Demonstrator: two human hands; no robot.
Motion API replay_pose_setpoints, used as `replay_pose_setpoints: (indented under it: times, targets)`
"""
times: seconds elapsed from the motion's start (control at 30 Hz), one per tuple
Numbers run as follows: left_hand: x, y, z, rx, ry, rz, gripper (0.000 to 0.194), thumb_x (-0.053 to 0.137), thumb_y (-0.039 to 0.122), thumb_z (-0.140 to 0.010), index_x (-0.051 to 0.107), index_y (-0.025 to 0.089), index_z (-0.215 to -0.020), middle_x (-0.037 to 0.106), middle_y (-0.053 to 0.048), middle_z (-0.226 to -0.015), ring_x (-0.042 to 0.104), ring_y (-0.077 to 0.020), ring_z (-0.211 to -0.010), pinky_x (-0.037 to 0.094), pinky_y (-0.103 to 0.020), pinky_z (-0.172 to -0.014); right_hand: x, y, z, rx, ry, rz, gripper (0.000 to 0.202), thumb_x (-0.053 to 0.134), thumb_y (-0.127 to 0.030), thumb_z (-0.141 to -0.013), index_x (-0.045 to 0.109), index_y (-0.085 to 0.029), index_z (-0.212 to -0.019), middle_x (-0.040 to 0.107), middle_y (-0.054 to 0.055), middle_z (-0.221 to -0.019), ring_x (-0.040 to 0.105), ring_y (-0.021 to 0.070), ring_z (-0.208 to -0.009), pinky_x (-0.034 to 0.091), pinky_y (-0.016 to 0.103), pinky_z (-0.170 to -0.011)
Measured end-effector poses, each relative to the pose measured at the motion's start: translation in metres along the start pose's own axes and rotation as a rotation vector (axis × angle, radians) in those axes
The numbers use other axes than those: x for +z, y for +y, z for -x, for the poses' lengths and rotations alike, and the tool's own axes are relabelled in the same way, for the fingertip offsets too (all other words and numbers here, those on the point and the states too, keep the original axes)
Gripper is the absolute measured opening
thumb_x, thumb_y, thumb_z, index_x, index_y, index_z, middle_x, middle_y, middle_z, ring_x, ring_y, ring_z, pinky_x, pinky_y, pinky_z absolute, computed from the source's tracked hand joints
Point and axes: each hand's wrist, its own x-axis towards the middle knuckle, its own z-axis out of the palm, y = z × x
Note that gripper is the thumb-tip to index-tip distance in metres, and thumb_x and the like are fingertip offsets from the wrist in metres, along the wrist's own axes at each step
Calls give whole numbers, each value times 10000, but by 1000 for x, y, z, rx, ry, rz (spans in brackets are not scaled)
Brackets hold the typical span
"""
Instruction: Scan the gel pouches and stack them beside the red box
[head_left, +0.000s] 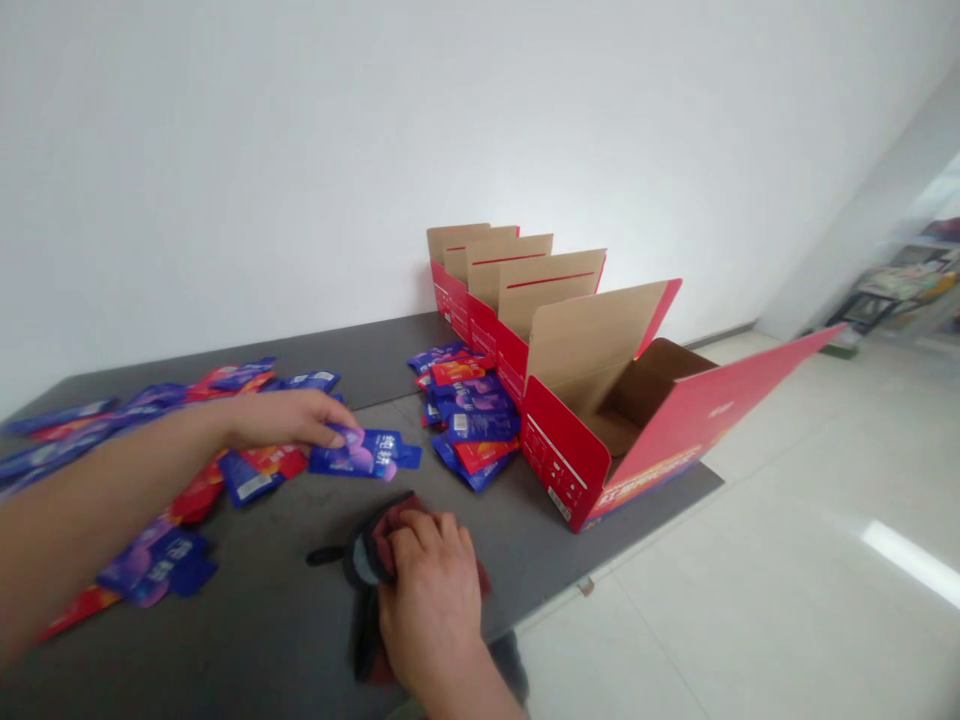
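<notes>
My left hand [304, 420] pinches a blue-and-purple spouted pouch [360, 455] by its left end, fingers and thumb closed on it. The pouch is held over the table, its narrow tip pointing right. My right hand [435, 590], fingers curled, rests on a dark red and black cloth-like item [379, 560] with a grey patch and a black strap end. I cannot make out just what it is, and the palm side of the hand is hidden. Right of my left hand lies a pile of blue and red pouches [484, 425].
Several red cardboard boxes [559, 460] with raised flaps stand in a row at the right, the nearest open. More blue and red pouches [161, 560] are scattered on the left of the dark grey table [277, 590]. A white wall [300, 160] rises behind.
</notes>
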Motion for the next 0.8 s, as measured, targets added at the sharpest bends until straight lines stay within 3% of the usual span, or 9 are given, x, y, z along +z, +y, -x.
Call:
replay_pose_setpoints:
  times: [0.1, 0.23, 0.37, 0.47, 0.53, 0.63, 0.7, 0.8]
  targets:
    - [-24, 38, -29, 19, -10, 64, 476, 773, 482, -803, 776, 190, -1179, 806, -84, -1085, 703, -239, -896, 559, -295, -797, 2, 0, 0, -10, -3, -12, 166, 686, -208, -884, 671, -252, -1044, 709, 14, -1181, 553, 263, -1071, 427, 440, -892]
    - [-42, 78, -83, 122, 74, 47, 584, 807, 502, -717, 755, 181, -1203, 792, -103, -1127, 697, -228, -884, 563, -290, -757, 5, 1, 1, -4, -11, -27, 124, 664, -238, -900, 680, -260, -1021, 709, 26, -1183, 555, 271, -1078, 431, 447, -905]
    - [-32, 99, -139, 173, 92, -231, 568, 681, 527, -805, 752, 159, -1231, 787, -107, -1102, 707, -222, -876, 554, -287, -744, 6, 2, 1, 5, -12, -12, 128, 658, -246, -902, 689, -265, -1024, 708, 28, -1198, 559, 266, -1086, 442, 433, -910]
    - [-25, 100, -145, 154, 53, -436, 347, 765, 428, -723, 831, 186, -964, 800, -61, -887, 707, -236, -820, 533, -298, -755, 4, 2, -1, 5, -20, 4, 170, 680, -226, -874, 694, -269, -1038, 709, 26, -1221, 562, 268, -1096, 443, 429, -922]
    - [-33, 92, -120, 131, 75, -485, 275, 797, 376, -685, 835, 189, -883, 801, -57, -867, 708, -257, -858, 516, -312, -809, 1, 2, -1, 0, -30, 2, 222, 681, -190, -854, 702, -276, -1058, 710, 20, -1233, 565, 268, -1106, 443, 420, -933]
    - [-63, 62, -47, 74, 195, -526, 374, 767, 407, -739, 826, 199, -1045, 799, -72, -1097, 696, -276, -1013, 487, -319, -911, -4, 4, 1, -24, -48, 19, 322, 641, -113, -837, 713, -285, -1098, 701, 11, -1279, 569, 266, -1132, 442, 402, -962]
    - [-85, 29, 17, -1, 259, -541, 437, 740, 448, -779, 805, 207, -1138, 778, -77, -1182, 685, -278, -1054, 477, -321, -934, -5, 7, 0, -53, -53, 52, 374, 613, -82, -826, 716, -283, -1124, 690, 16, -1317, 572, 272, -1158, 440, 402, -990]
    - [-101, -41, 116, -216, 355, -522, 431, 752, 478, -757, 820, 211, -1088, 789, -77, -1093, 690, -276, -993, 492, -319, -890, -2, 15, -3, -116, -60, 105, 403, 593, -87, -816, 719, -274, -1150, 676, 34, -1358, 579, 286, -1202, 444, 411, -1021]
